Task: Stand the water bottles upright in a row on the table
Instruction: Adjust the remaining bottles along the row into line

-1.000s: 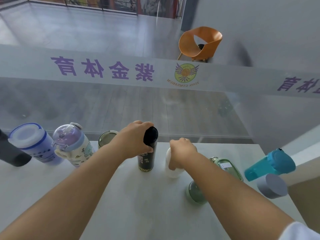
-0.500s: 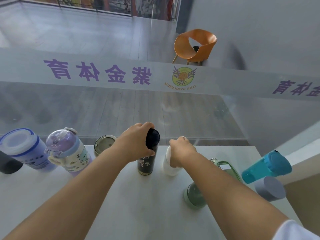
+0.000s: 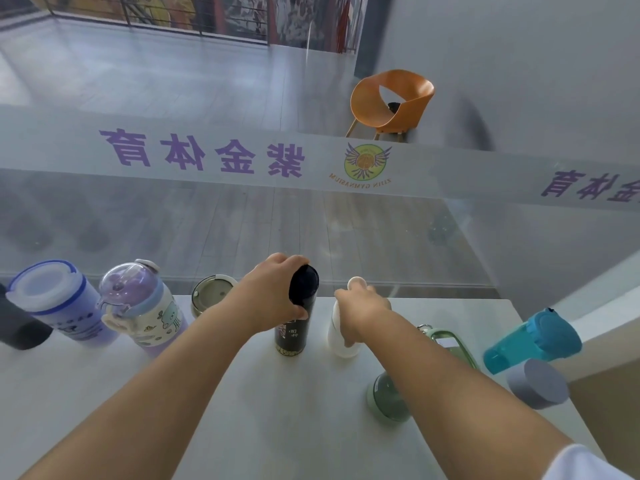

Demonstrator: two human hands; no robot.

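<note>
My left hand (image 3: 273, 299) grips the top of a slim black bottle (image 3: 298, 320) standing upright near the table's far edge. Right beside it my right hand (image 3: 363, 310) wraps the white bottle (image 3: 337, 336), also upright. Left of them stand a grey-lidded cup (image 3: 212, 293), partly hidden by my arm, a lilac cartoon bottle (image 3: 142, 306), a blue-rimmed bottle (image 3: 55, 299) and a dark one (image 3: 17, 329) at the frame edge. A green glass bottle (image 3: 391, 396) lies on its side under my right forearm. A teal bottle (image 3: 530, 341) and a grey bottle (image 3: 536, 382) lie at the right edge.
The white table (image 3: 277, 410) ends at a glass wall (image 3: 311, 216) with purple lettering just behind the row. An orange chair (image 3: 391, 102) stands beyond the glass. A beige ledge (image 3: 609, 382) borders the table on the right.
Both hands stay on their bottles, which have shifted slightly toward the far edge. The camera has tilted, so the scene sits lower in view.
</note>
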